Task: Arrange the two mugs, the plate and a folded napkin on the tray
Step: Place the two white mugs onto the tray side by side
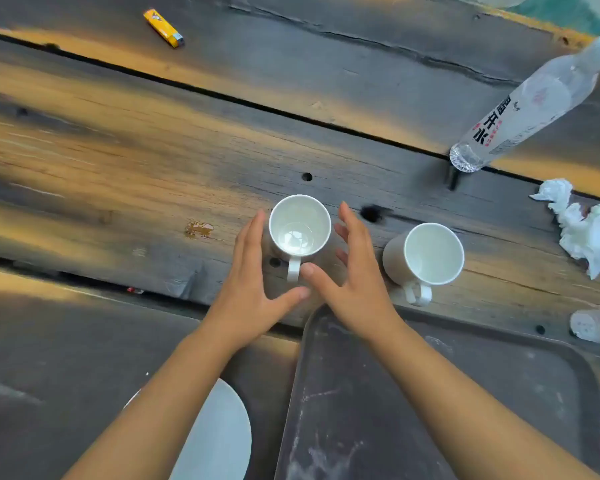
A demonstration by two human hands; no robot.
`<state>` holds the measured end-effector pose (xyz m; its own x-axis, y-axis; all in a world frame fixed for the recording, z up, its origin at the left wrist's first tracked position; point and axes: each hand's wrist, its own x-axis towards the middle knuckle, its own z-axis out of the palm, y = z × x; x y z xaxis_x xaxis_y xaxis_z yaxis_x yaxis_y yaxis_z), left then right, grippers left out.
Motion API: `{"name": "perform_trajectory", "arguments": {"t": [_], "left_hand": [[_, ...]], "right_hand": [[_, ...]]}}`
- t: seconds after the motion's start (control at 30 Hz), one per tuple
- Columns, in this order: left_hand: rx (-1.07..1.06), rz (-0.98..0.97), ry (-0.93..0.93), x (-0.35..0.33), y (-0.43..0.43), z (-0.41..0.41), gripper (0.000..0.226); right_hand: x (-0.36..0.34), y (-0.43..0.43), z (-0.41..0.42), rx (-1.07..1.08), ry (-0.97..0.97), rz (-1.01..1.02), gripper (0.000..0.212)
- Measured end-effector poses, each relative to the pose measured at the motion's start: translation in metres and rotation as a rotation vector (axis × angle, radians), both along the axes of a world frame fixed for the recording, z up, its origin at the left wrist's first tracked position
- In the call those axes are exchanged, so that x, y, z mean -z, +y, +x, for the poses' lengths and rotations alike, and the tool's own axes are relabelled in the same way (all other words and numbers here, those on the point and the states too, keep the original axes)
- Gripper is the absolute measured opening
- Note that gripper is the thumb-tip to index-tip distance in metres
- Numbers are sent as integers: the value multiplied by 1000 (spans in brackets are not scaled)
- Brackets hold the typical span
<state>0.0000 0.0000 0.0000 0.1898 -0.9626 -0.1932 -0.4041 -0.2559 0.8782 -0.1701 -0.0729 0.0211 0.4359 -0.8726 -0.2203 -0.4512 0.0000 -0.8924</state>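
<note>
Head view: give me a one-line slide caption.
Left hand and right hand flank a white mug; second mug, plate and tray lie nearby.

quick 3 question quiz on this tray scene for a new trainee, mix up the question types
1. True or false: the left mug stands on the tray.
2. What do the left hand and the right hand flank? A) the left mug B) the water bottle C) the yellow lighter
3. Fill in: the plate lies to the ___ of the tray.
Key: 1 false; 2 A; 3 left.
</note>
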Motion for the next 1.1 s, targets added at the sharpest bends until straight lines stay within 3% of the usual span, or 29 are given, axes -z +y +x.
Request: {"name": "perform_trajectory", "arguments": {"t": [0.33, 0.67, 0.87, 1.1], "left_hand": [[-64, 68, 354, 8, -10, 8, 126], [-76, 133, 486, 6, -19, 13, 127], [-27, 179, 473, 10, -17, 14, 124], [-29, 135, 406, -2, -20, 7, 102]], "right_hand": [[14, -12, 7, -48, -117, 214, 103], [15, -21, 10, -40, -197, 304, 104], [18, -25, 11, -48, -193, 290, 96], [16, -29, 5, -54, -213, 290, 82]]}}
